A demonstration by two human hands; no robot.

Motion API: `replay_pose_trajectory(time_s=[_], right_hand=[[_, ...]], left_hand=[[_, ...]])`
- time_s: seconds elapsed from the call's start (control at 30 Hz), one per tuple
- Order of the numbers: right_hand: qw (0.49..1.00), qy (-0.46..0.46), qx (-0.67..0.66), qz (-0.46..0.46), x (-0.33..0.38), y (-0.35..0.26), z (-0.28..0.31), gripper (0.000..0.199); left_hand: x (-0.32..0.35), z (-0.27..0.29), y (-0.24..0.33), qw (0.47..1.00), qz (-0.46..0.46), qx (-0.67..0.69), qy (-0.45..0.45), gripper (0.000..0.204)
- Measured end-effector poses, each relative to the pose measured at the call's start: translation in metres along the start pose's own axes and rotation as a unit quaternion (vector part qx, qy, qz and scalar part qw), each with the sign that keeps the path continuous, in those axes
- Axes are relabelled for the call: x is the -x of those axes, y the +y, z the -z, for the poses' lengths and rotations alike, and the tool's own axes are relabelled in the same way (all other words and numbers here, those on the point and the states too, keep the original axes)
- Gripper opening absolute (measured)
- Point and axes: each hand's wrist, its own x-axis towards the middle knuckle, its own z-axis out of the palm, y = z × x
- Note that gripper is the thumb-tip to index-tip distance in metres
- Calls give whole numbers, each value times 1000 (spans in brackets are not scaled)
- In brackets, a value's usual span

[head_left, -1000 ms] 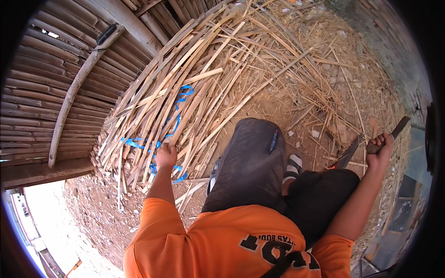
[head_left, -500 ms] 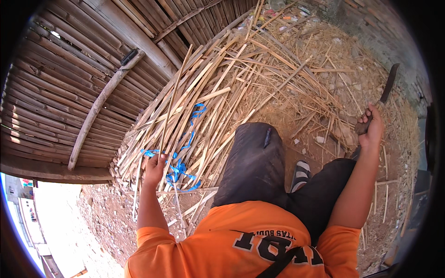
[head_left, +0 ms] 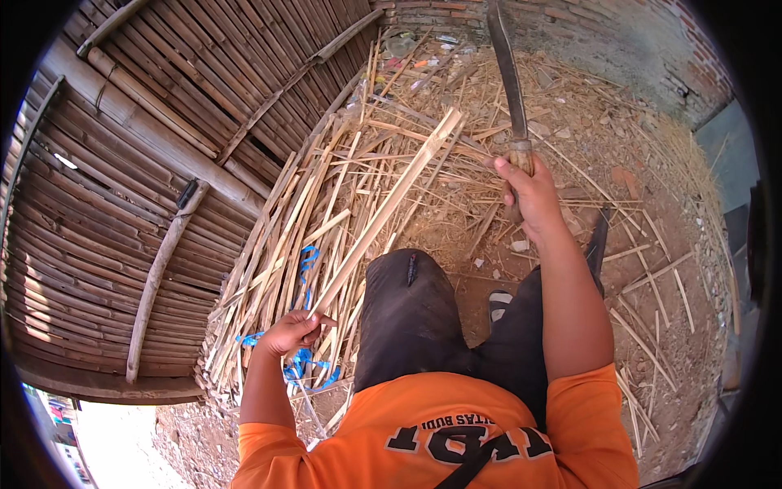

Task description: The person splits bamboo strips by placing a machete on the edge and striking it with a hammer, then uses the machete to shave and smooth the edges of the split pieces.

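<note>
My left hand [head_left: 292, 332] is closed on the near end of a long split bamboo strip [head_left: 389, 201]. Its pale inner face shows, and it slants away to the upper right over the pile. In my right hand [head_left: 535, 200] is a machete [head_left: 510, 85], gripped by its wooden handle. The dark blade points away from me, beyond and to the right of the strip's far end, with a gap between them. Beneath and beside my left hand lie a heap of bamboo strips [head_left: 273, 253] and a tangled blue plastic ribbon [head_left: 308, 262].
A bamboo-slat wall [head_left: 90, 236] with a crooked pole [head_left: 159, 281] rises on the left. At the back stands a brick wall [head_left: 603, 37]. Shavings and scraps cover the dirt floor, with loose thin strips [head_left: 652, 277] on the right. A dark blade-like object [head_left: 599, 244] is beside my right leg.
My right hand has brought the machete leftward from the far right, its blade now pointing away. The strip in my left hand now leans right with its pale face showing. The view has shifted.
</note>
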Motion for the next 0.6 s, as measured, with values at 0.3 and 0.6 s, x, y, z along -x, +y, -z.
replay_pose_trajectory(time_s=[0.3, 0.6], right_hand=[[995, 81, -38, 50, -24, 4, 11, 26], [983, 145, -32, 109, -53, 14, 15, 25]], left_hand=[[-90, -8, 75, 980, 44, -177, -77, 68], [-195, -47, 149, 875, -209, -426, 99, 76]])
